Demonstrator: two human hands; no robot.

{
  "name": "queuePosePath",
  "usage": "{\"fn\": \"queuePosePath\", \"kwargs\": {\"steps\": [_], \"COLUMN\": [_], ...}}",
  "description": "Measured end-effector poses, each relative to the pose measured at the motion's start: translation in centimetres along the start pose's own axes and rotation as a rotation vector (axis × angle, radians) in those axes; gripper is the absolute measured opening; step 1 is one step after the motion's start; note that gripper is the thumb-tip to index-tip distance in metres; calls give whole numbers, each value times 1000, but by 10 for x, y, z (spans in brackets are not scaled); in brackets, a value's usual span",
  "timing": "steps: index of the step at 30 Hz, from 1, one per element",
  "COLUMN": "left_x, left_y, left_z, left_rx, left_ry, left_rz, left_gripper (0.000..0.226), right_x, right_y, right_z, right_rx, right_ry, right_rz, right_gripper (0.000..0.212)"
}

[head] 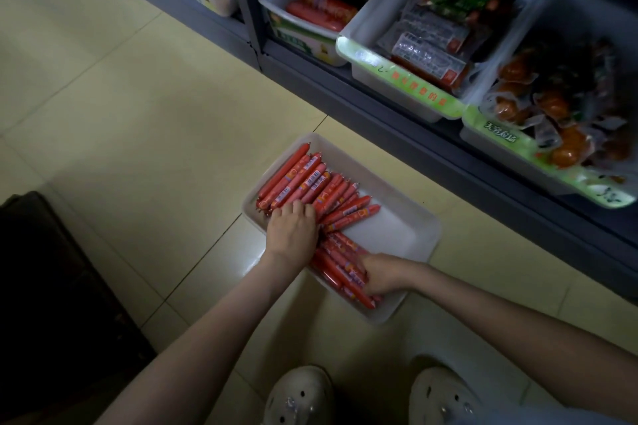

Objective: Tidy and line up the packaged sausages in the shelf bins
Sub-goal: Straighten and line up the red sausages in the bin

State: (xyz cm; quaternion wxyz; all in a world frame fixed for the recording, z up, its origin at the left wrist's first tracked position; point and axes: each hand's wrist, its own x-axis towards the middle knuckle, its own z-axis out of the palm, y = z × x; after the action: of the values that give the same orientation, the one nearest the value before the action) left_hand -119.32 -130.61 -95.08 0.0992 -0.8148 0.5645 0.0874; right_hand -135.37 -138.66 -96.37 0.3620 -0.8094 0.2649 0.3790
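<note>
left hand [291, 229] rests on sausages [303, 179] | right hand [383, 274] grips sausages

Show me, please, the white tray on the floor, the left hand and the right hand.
tray [386, 231]: head view, bare white bottom at its right side.
left hand [293, 229]: head view, back of the hand.
right hand [383, 274]: head view, back of the hand, which holds sausages [340, 272].

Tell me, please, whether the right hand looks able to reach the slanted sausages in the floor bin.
Probably yes: the slanted sausages lie uncovered in the white bin, just beyond the right hand, though it grips the near sausages now; the left hand rests beside them.
</note>
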Motion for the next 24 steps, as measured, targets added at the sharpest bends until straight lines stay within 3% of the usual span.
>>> {"fn": "queuePosePath", "kwargs": {"steps": [3,5,8,10,12,15,18,21,24], "left_x": [-7,-13,-21,-24,-22,-24,-30,-34,-37], "left_y": [5,8,17,26,33,38,38,35,33], "left_z": [-1,-1,5,-3,-15,-46,-78,-103,-117], "left_rx": [-159,-240,-266,-325,-408,-596,-759,-747,-673], "left_ry": [81,113,130,129,175,319,550,776,950], "left_rz": [167,333,475,444,270,114,130,202,294], "left_gripper": [32,44,51,44,36,51,44,22,16], "right_x": [-10,-18,-33,-45,-60,-84,-107,-129,-141], "right_y": [-1,-2,-6,-9,-14,-26,-41,-54,-62], "right_z": [2,-2,-22,-40,-58,-78,-86,-91,-96], "right_rx": [27,148,343,511,693,833,794,751,716], "right_ry": [19,93,292,452,575,717,867,960,1006], "right_rz": [10,-5,-12,-74,-166,-350,-581,-808,-934], "right_gripper": [38,18,23,21,19,17,24,19,14]}}
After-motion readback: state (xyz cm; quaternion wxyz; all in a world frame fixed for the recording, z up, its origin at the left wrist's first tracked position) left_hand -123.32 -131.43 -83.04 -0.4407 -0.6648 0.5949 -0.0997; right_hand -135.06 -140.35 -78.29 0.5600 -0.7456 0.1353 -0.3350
